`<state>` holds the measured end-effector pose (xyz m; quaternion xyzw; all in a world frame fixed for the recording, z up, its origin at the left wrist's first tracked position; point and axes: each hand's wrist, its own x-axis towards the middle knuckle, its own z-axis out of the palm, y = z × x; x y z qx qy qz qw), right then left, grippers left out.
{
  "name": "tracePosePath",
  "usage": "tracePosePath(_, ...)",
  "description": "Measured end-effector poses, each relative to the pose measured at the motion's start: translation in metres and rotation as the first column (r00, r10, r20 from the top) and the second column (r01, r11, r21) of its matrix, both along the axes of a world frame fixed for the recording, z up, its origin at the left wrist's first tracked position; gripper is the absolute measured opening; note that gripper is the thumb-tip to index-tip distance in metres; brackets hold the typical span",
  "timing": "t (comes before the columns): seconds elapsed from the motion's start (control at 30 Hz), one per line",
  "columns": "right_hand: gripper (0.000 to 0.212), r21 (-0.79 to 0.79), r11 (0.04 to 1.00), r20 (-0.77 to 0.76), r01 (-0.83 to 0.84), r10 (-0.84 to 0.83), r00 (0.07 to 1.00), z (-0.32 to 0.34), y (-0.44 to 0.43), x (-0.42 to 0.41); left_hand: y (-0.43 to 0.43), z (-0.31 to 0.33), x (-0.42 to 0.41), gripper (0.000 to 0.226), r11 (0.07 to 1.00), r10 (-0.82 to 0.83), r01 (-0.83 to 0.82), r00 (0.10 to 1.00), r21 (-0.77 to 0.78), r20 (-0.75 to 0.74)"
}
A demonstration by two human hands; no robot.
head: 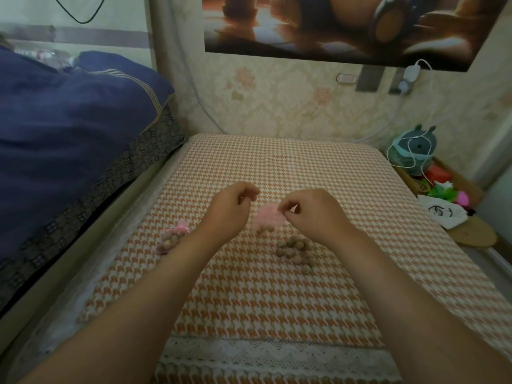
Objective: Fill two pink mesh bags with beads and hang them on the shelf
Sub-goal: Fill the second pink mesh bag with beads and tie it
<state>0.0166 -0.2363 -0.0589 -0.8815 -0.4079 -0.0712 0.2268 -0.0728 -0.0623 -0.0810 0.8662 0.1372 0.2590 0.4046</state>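
- Bag (266,219), pink mesh and limp, sits in the gap between the two hands, just below their fingertips. Its upper corner meets the right hand's fingers. From there the body slopes down toward the left hand's palm side, so its long axis runs slantwise between the hands. Blur hides which end is the mouth.
- Right hand (307,213): thumb and forefinger are curled tight together on the bag's edge, pinching it. The other fingers are tucked under.
- Left hand (231,210): the fingers are curled in with their tips close to the thumb, just up and to the outer side of the bag. I cannot tell whether they hold a string or anything at all.
- Full bag (171,240) lies on the cloth on the outer side of the left wrist, near it but apart. It is packed with brown beads and lies on a slant. Its gathered pink neck is at the far end, pointing toward the left hand, and the fat end is nearer the person.
- Beads (296,252), a loose brown heap, lie on the cloth just inside the right wrist, a little nearer the person than the bag.
- Cloth (277,306), orange-and-white houndstooth with a lace hem, spreads under both forearms.
- Quilt (69,128), dark blue, is piled well beyond the left arm's outer side.
- Toy (414,151), wound with a white cable, stands well past the right hand.
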Motion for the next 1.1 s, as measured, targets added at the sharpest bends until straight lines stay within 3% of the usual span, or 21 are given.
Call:
tracePosePath(0.1, 0.016, 0.018, 0.998, 0.001, 0.067, -0.067, 0.998, -0.003, -0.006, 0.011, 0.002, -0.013, 0.011, 0.037, 0.994, 0.058, -0.047, 0.992, 0.098, -0.116)
tracePosePath(0.2, 0.017, -0.010, 0.994, 0.029, 0.111, -0.111, 0.993, -0.007, -0.010, 0.019, 0.000, -0.026, 0.020, 0.040, 0.982, -0.011, 0.064, 0.958, 0.176, -0.286)
tracePosePath(0.4, 0.020, -0.048, 0.991, 0.058, 0.126, -0.123, 0.991, -0.013, -0.012, 0.025, -0.003, -0.040, 0.030, 0.023, 0.939, -0.071, 0.206, 0.900, 0.276, -0.429)
tracePosePath(0.53, 0.021, -0.068, 0.991, 0.045, 0.118, -0.115, 0.992, -0.016, -0.010, 0.025, 0.000, -0.042, 0.033, 0.019, 0.948, -0.020, 0.135, 0.929, 0.288, -0.370)
tracePosePath(0.7, 0.020, -0.080, 0.990, 0.047, 0.118, -0.114, 0.992, -0.015, -0.008, 0.020, -0.007, -0.016, 0.031, 0.009, 0.987, 0.106, -0.102, 0.994, 0.120, -0.031)
tracePosePath(0.8, 0.020, -0.092, 0.989, 0.061, 0.113, -0.108, 0.992, -0.015, -0.006, 0.017, -0.020, 0.000, 0.025, 0.005, 0.998, 0.025, -0.029, 0.996, 0.055, 0.080)
tracePosePath(0.9, 0.021, -0.102, 0.989, 0.058, 0.110, -0.105, 0.993, -0.015, -0.004, 0.013, -0.029, 0.001, 0.020, 0.006, 0.987, -0.098, 0.093, 0.995, 0.128, 0.030)
tracePosePath(1.0, 0.021, -0.086, 0.991, 0.054, 0.107, -0.103, 0.993, -0.016, -0.005, 0.010, -0.026, -0.005, 0.020, 0.014, 0.955, -0.106, 0.117, 0.993, 0.274, -0.052)
tracePosePath(1.1, 0.021, -0.072, 0.993, 0.059, 0.092, -0.087, 0.994, -0.017, -0.005, 0.008, -0.022, -0.011, 0.022, 0.014, 0.943, -0.101, 0.125, 0.991, 0.307, -0.093)
